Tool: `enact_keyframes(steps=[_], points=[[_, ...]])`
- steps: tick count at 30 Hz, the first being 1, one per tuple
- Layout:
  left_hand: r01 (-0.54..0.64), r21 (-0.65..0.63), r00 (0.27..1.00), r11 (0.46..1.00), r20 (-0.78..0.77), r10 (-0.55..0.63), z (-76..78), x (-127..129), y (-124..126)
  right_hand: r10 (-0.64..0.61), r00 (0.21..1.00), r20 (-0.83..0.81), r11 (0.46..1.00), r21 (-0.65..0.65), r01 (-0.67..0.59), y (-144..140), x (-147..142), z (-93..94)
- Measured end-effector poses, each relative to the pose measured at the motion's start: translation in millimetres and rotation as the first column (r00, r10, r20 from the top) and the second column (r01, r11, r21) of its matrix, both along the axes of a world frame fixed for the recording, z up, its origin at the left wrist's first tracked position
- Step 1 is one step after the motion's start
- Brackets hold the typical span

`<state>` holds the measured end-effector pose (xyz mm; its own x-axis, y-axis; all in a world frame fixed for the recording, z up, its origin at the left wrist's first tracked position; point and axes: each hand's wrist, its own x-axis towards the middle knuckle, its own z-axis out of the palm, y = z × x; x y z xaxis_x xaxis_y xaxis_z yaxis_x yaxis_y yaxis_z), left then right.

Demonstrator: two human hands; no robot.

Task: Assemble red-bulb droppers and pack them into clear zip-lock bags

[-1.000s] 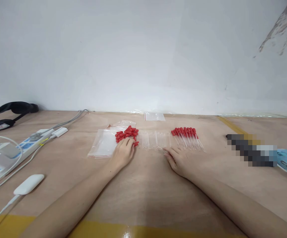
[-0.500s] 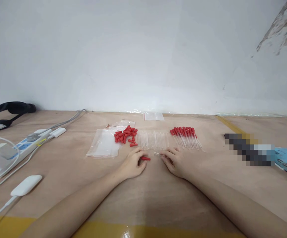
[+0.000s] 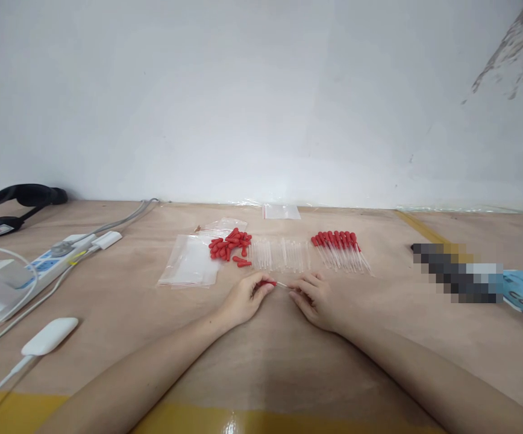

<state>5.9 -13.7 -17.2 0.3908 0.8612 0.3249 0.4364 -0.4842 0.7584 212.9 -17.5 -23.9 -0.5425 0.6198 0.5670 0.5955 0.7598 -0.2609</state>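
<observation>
Head view: a pale wall [image 3: 225, 102] fills the upper half, and below it spreads the brown surface [image 3: 261, 367], a yellow strip [image 3: 207, 420] crossing its near side. Along the left lies a white power strip [image 3: 47, 265], with a black band [image 3: 31, 193] farther back. Near the middle, my left hand [image 3: 246, 298] and right hand [image 3: 318, 301] sit just apart, fingers drawn narrow on what they hold. Clear bags [image 3: 189, 259] lie flat beyond my left hand, beside the heap of loose bulbs [image 3: 225, 246]; next come the bare tubes [image 3: 264, 256], then, on the right, a row of bulb-topped droppers [image 3: 338, 241]. Smallest are the two pieces I hold in front of the bare tubes: one red bulb [image 3: 269, 283] in my left fingers, one clear tube [image 3: 281, 284] in my right. Half a second ago a gap parted them; now they line up and their ends look to touch. I judge that the joining of this pair has begun, though I can't tell whether the tube is inside the bulb.
</observation>
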Motion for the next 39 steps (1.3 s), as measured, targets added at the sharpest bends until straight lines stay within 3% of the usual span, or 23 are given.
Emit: enact_keyframes(steps=[9, 22, 31, 39], points=[[0.057, -0.139, 0.994, 0.989, 0.103, -0.043, -4.9, -0.7, 0.0, 0.034, 0.999, -0.026, 0.999, -0.038, -0.035, 3.7, 1.9, -2.0], [0.053, -0.059, 0.989, 0.997, -0.134, -0.060, 3.2, -1.0, -7.9, -0.041, 0.985, 0.167, 0.993, 0.117, 0.021, -1.1, 0.1, 8.6], [0.094, 0.079, 0.979, 0.992, -0.191, -0.077, -1.1, -1.9, -9.3, -0.008, 0.977, 0.214, 1.000, 0.024, 0.003, -2.5, -11.6, 7.7], [0.153, 0.242, 0.958, 0.958, -0.275, -0.083, 8.2, -5.5, -1.9, 0.035, 0.983, 0.181, 0.975, -0.223, 0.006, -0.7, -19.2, 16.9]])
